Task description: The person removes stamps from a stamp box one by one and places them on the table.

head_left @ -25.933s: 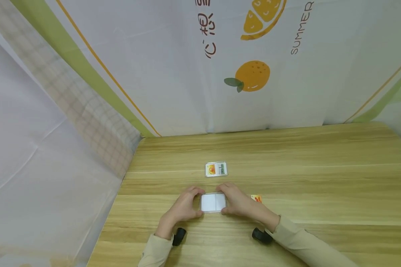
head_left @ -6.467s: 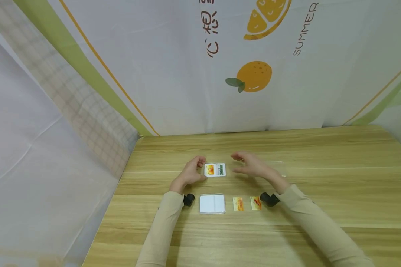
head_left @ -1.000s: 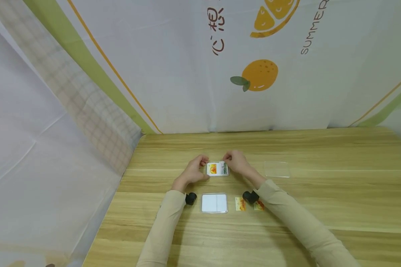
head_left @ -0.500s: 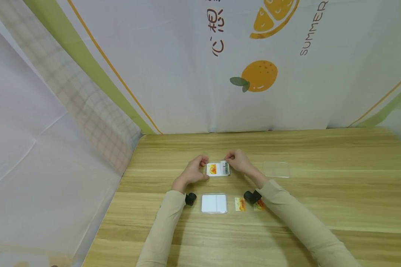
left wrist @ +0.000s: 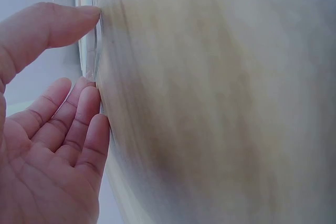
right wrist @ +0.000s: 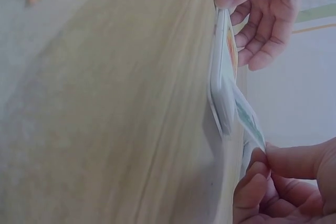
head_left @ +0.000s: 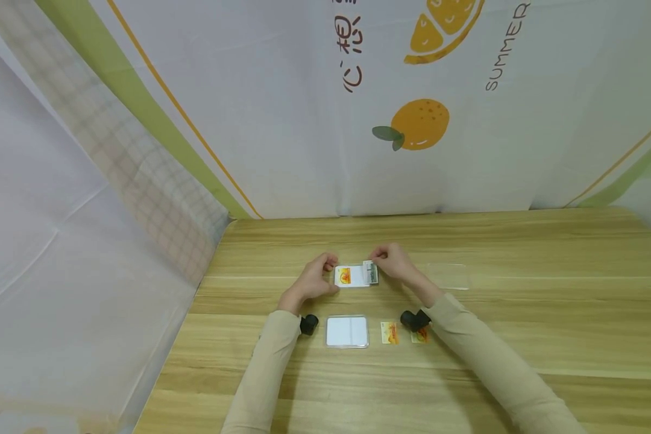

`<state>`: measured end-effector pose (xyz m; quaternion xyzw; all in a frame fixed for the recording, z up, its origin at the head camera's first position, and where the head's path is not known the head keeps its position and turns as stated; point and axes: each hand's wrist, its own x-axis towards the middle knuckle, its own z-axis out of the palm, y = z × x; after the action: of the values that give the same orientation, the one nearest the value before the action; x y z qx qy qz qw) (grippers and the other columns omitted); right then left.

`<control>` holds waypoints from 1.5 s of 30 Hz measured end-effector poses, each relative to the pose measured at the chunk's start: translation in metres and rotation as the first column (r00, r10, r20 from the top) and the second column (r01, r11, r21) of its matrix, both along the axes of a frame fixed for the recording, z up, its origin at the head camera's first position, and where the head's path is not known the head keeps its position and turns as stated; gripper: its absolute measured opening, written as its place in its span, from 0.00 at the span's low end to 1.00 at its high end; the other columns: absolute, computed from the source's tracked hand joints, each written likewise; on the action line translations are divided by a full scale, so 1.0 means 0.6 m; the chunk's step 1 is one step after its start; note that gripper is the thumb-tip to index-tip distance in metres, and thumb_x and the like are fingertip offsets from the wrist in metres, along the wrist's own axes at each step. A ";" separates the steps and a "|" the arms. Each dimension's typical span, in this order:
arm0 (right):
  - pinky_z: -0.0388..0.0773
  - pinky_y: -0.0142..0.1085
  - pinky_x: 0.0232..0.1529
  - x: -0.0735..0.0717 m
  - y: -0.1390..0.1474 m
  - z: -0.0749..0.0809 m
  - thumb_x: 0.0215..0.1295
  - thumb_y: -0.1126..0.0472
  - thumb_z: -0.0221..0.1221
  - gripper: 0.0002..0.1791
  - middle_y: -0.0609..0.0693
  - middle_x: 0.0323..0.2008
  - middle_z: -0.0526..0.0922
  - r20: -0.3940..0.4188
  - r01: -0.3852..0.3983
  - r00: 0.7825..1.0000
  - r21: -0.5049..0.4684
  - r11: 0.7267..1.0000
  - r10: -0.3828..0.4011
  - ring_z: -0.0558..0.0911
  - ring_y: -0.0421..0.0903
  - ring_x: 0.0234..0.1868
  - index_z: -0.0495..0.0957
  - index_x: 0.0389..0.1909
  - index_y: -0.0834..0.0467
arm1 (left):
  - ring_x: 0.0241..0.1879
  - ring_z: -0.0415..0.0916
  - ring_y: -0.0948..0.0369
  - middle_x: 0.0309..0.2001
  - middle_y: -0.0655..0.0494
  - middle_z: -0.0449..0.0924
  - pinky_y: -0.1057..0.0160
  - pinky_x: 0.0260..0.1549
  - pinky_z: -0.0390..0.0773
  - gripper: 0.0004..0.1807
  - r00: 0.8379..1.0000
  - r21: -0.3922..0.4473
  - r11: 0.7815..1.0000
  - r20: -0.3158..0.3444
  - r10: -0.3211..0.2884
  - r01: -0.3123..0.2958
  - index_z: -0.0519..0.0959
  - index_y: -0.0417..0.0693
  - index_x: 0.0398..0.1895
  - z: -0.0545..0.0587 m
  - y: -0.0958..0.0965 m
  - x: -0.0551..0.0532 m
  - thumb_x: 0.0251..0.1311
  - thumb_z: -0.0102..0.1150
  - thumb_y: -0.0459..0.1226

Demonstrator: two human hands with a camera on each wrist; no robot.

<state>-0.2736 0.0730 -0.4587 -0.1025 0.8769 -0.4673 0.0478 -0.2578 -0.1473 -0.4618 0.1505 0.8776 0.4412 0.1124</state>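
A flat clear case with a white insert (head_left: pixel 357 283) lies near the middle of the table. My left hand (head_left: pixel 313 278) holds its left end, thumb at the near edge and fingers at the far edge. On the insert's left half is an orange-yellow stamp (head_left: pixel 345 275). My right hand (head_left: pixel 396 264) pinches a green and white stamp (head_left: pixel 371 273) by its upper right corner, over the case's right end. In the right wrist view this green stamp (right wrist: pixel 250 118) stands tilted, its inner edge at the insert and its outer edge between thumb and fingers.
A second clear case with a white insert (head_left: pixel 339 331) lies nearer on the table (head_left: pixel 358 392). Right of it are two orange-yellow stamps, one stamp (head_left: pixel 389 333) uncovered, the other stamp (head_left: pixel 422 336) partly behind the black wrist camera (head_left: pixel 410 320). A clear lid (head_left: pixel 449 276) lies at right.
Over the last second my right hand has lifted the green stamp from the insert and drawn it rightward. Earlier a clear lid came to lie at right. My left hand has stayed on the case.
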 end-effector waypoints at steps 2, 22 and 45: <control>0.73 0.34 0.33 0.001 0.003 0.001 0.61 0.70 0.54 0.06 0.58 0.30 0.80 0.004 0.001 1.000 0.000 1.000 -0.001 0.75 0.47 0.31 0.80 0.33 0.69 | 0.50 0.66 0.52 0.49 0.45 0.70 0.56 0.55 0.67 0.33 1.000 0.002 1.000 0.002 0.000 0.000 0.67 0.33 0.55 -0.001 0.000 0.000 0.41 0.66 0.20; 0.70 0.31 0.32 0.005 0.027 0.008 0.63 0.70 0.53 0.07 0.60 0.35 0.80 0.074 0.017 0.997 -0.029 0.999 -0.014 0.73 0.46 0.33 0.79 0.34 0.70 | 0.50 0.66 0.52 0.48 0.45 0.70 0.56 0.55 0.68 0.33 1.000 0.006 1.000 0.000 0.002 -0.002 0.67 0.32 0.54 -0.003 0.000 -0.001 0.39 0.67 0.20; 0.70 0.30 0.29 0.004 0.055 0.007 0.62 0.71 0.53 0.08 0.60 0.32 0.80 0.084 0.039 0.996 -0.033 0.999 -0.036 0.73 0.45 0.31 0.78 0.36 0.72 | 0.50 0.66 0.53 0.49 0.46 0.70 0.57 0.56 0.67 0.34 1.000 -0.001 1.000 0.000 -0.011 0.011 0.67 0.34 0.56 -0.008 -0.003 -0.005 0.41 0.67 0.22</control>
<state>-0.2712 0.1058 -0.4545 -0.0675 0.8676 -0.4871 0.0737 -0.2609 -0.1491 -0.4663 0.1552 0.8768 0.4403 0.1149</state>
